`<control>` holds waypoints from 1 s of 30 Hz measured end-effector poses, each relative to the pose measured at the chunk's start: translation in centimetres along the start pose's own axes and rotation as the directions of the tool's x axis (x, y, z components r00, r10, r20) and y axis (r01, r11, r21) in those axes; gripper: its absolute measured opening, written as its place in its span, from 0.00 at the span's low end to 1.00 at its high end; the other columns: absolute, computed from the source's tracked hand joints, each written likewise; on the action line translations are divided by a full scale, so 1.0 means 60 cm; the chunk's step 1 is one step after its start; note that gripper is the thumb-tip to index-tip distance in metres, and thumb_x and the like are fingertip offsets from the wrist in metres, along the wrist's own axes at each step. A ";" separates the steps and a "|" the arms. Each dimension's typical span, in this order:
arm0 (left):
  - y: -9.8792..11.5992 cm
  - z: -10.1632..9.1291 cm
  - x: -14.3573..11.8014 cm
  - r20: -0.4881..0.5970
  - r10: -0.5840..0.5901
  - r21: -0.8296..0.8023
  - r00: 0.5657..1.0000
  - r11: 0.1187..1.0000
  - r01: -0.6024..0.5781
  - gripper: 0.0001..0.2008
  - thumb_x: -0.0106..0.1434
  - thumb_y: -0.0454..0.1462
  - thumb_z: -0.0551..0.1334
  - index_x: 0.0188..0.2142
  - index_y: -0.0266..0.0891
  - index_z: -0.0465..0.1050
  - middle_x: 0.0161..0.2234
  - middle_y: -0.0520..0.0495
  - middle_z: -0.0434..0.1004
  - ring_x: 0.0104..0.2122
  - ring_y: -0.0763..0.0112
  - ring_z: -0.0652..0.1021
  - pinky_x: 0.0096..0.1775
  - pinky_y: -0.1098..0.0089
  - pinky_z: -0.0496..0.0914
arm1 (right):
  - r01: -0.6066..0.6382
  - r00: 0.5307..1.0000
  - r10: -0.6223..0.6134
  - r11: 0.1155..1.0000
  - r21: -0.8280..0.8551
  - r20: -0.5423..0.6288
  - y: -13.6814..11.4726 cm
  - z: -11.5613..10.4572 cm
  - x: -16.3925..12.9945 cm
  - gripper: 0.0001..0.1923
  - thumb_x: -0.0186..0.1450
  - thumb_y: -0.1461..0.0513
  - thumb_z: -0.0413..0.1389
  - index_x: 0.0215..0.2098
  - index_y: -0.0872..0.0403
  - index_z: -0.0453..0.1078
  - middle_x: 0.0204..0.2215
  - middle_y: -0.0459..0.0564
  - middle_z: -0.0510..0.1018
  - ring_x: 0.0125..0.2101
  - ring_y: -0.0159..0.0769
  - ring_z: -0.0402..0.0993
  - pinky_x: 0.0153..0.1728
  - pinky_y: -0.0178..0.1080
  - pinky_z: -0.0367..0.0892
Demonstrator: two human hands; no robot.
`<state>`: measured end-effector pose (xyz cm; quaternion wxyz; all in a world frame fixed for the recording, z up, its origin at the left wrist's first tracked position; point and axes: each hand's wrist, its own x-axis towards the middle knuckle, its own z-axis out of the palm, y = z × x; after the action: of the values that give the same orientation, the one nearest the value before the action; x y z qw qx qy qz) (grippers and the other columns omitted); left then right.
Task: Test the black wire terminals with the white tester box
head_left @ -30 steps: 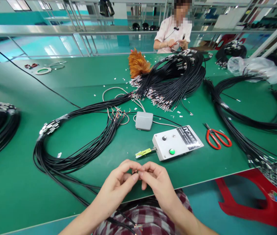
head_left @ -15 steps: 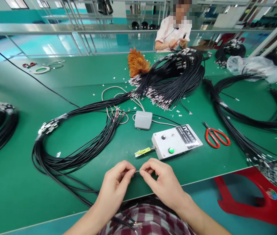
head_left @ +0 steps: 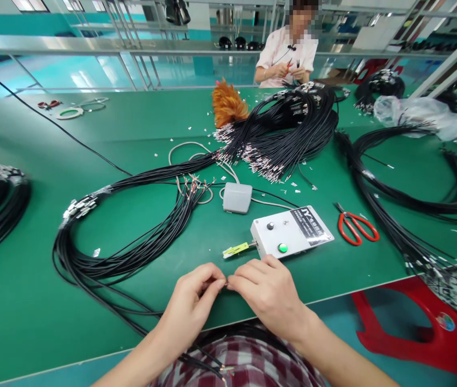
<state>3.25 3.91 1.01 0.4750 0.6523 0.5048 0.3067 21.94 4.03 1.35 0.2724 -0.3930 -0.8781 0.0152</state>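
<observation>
The green table (head_left: 30,301) bears black cable bundles (head_left: 131,236), a grey pedal (head_left: 237,197), a white box (head_left: 292,232) and red scissors (head_left: 355,227).

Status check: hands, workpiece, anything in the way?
Left hand and right hand pinch a thin wire end together. White tester box just beyond. Nothing between.

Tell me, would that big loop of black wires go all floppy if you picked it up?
Probably yes. The black wire bundle lies in loose curves on the green table, so it likely sags and droops. Its many strands splay at the ends, so some may slip apart. It looks fairly hefty because so many wires are bunched together.
</observation>
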 end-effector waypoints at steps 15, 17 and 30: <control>-0.004 -0.005 0.048 -0.109 -0.176 -0.219 0.978 0.964 0.149 0.11 0.61 0.44 0.59 0.28 0.39 0.66 0.22 0.57 0.62 0.18 0.78 0.61 0.20 0.76 0.56 | -0.079 0.986 0.122 0.942 -0.327 0.115 0.051 0.013 0.036 0.07 0.63 0.66 0.63 0.40 0.55 0.74 0.36 0.48 0.81 0.40 0.40 0.71 0.42 0.44 0.53; -0.007 -0.002 0.052 -0.123 -0.174 -0.202 0.977 0.968 0.147 0.11 0.61 0.44 0.59 0.28 0.39 0.65 0.22 0.57 0.62 0.19 0.77 0.62 0.21 0.76 0.56 | -0.061 0.983 0.114 0.941 -0.333 0.143 0.054 0.012 0.041 0.02 0.64 0.66 0.63 0.35 0.54 0.75 0.31 0.46 0.80 0.36 0.39 0.71 0.41 0.44 0.52; -0.016 0.011 0.065 -0.195 -0.131 -0.035 0.972 0.991 0.127 0.09 0.61 0.39 0.58 0.26 0.40 0.65 0.21 0.57 0.62 0.20 0.75 0.64 0.23 0.75 0.58 | -0.055 0.960 0.136 0.949 -0.311 0.245 0.056 0.002 0.057 0.06 0.64 0.66 0.61 0.29 0.53 0.73 0.27 0.46 0.78 0.35 0.39 0.71 0.42 0.45 0.51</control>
<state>4.66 7.45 -0.44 0.4490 0.5792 0.5870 0.3439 22.33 8.78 2.01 0.0892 -0.4668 -0.8783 -0.0534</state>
